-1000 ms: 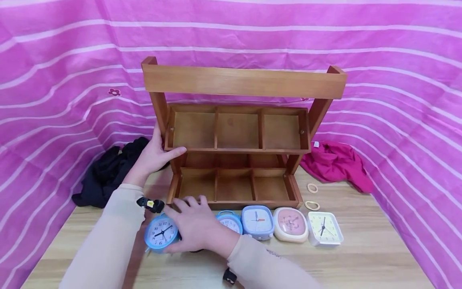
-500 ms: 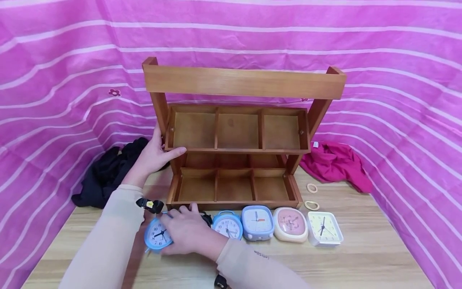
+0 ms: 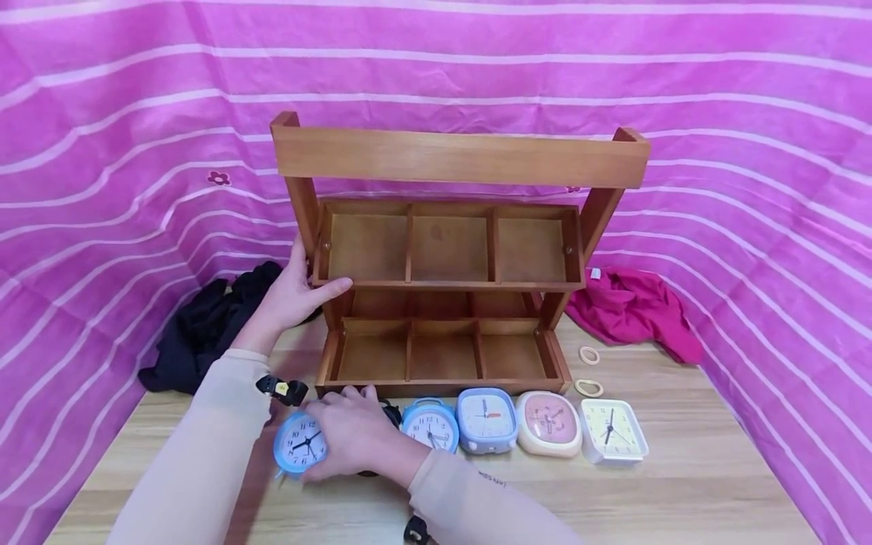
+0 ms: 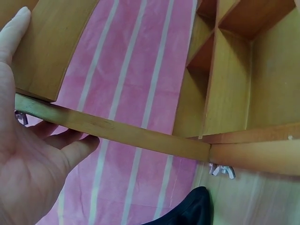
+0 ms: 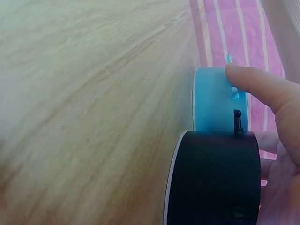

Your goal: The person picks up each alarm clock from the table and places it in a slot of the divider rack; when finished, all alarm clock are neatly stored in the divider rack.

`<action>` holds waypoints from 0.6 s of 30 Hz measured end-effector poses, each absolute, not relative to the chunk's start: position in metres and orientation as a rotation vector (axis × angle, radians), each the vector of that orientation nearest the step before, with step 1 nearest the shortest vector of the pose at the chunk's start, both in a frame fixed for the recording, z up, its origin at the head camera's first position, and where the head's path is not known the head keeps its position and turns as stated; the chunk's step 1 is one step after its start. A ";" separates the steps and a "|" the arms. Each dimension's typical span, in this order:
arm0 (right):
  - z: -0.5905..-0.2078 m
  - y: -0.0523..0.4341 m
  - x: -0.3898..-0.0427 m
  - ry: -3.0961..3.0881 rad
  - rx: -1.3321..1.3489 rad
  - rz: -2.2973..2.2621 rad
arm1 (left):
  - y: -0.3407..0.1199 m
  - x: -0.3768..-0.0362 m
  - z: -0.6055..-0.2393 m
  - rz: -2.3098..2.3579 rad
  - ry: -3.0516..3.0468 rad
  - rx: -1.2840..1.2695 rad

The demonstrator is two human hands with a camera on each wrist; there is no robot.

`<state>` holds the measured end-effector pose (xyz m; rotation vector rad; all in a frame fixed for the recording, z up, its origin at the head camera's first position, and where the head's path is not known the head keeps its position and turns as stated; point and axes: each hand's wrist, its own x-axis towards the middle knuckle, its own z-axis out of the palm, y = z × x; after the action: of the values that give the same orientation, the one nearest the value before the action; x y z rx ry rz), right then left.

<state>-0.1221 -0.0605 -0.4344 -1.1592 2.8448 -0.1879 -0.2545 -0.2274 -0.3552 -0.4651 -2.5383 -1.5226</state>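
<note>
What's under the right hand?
Under the right hand, the leftmost blue clock shows partly; beside it, a black round body, likely another clock, shows only edges from the head and its side from the right wrist. The hand covers its front.

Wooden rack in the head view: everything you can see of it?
The wooden rack is brown, with visible grain, and stands upright on the table. A wide bar joins two uprights at the top. The upper tray has three compartments; the lower tray shows three in front, with more behind, partly hidden. The left wrist view shows a silvery wing nut at a joint. The left hand grips its left end, thumb along the upper tray's front edge.
</note>
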 end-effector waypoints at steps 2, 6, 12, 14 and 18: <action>-0.434 -0.061 -0.122 2.851 -1.160 -0.207 | -0.228 -0.256 -0.356 -1.523 -2.530 -0.478; -0.429 -0.062 -0.121 2.876 -1.170 -0.262 | -0.230 -0.258 -0.355 -1.531 -2.511 -0.514; -0.415 -0.060 -0.124 2.886 -1.158 -0.331 | -0.232 -0.253 -0.350 -1.483 -2.637 -0.436; -0.411 -0.059 -0.124 2.890 -1.148 -0.326 | -0.233 -0.252 -0.348 -1.463 -2.677 -0.416; -0.402 -0.054 -0.127 2.915 -1.111 -0.337 | -0.233 -0.253 -0.345 -1.458 -2.703 -0.425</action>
<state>-0.1274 -0.0539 -0.4020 -1.1108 2.9149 -0.3371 -0.2525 -0.2330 -0.3450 -0.4247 -2.7033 -1.4577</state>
